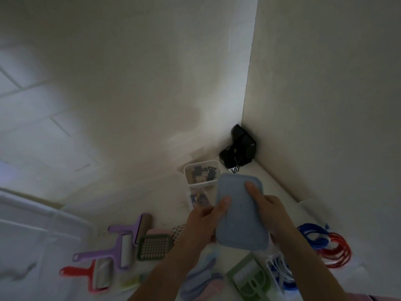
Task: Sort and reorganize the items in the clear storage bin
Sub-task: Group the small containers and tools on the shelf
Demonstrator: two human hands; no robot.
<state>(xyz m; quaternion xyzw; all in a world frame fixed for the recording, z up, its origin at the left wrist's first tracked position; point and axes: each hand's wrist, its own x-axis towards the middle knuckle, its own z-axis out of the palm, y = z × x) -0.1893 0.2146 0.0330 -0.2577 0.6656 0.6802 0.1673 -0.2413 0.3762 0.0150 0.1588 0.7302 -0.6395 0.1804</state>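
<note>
I hold a flat blue lid [240,213] up in front of me with both hands. My left hand [204,224] grips its left edge, thumb on top. My right hand [269,211] grips its right edge, thumb pressed on the upper face. The clear storage bin [39,231] lies at the lower left, only partly in view. A small clear box [201,174] with dark small items stands beyond the lid, and a second small clear box [198,199] sits just in front of it.
On the white floor lie two purple lint rollers [128,240], a red one [95,274], a green grid insert [155,246], a green slicer tray [249,276], blue and red hose coils [325,244], and pastel cloths [204,279]. A black device [240,146] sits in the wall corner.
</note>
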